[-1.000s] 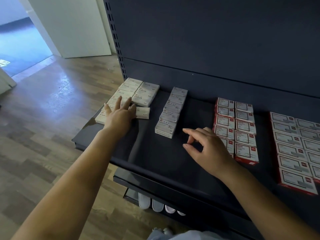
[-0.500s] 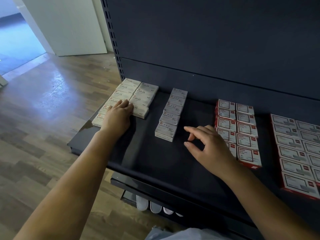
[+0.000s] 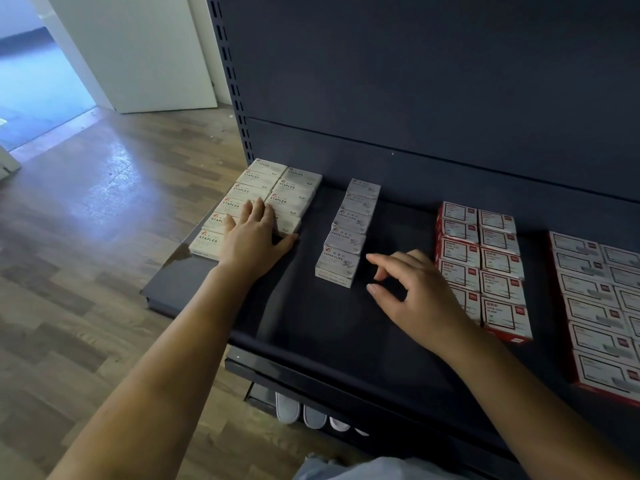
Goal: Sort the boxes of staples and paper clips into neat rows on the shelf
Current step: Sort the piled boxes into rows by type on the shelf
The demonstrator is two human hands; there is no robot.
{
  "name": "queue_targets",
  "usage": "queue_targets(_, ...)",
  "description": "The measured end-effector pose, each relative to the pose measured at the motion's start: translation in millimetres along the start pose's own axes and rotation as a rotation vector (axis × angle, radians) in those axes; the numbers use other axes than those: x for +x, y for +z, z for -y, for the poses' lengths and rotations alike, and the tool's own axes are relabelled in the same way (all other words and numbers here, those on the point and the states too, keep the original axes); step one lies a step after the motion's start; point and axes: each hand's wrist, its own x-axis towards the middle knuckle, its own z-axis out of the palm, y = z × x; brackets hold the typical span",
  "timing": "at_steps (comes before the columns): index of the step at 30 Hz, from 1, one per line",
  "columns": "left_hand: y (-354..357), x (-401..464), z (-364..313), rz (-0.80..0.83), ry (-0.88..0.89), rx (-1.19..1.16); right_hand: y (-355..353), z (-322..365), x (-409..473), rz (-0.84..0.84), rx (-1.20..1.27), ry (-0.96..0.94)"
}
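left hand (image 3: 254, 237) grip flat, now squaring staples boxes (image 3: 277, 194) | right hand (image 3: 415, 292) unchanged, loosely curled, empty

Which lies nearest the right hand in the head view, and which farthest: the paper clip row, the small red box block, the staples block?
From the right hand:
1. Small red box block, directly beside it, on its right.
2. Paper clip row, just left, across a bare gap.
3. Staples block, far left, under the left hand.
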Motion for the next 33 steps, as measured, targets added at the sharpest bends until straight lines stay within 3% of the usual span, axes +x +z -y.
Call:
queue_targets(12,-2,-3,-12,0.035,-0.011,-0.075,-10,-12,-17,-0.006,0.008,0.002)
queue_targets(16,-12,-20,-24,-0.042,0.058,-0.167,-17,-19,-27,-0.046,-0.017,0.002)
queue_targets(24,-28,-77,-102,-0.168,0.235,-0.27,-42,-50,-56,-0.117,-0.098,0.032)
queue_targets(33,-22,-115,-220,-0.045,0.385,-0.273,-104,-107,-117,-0.179,-0.131,0.122)
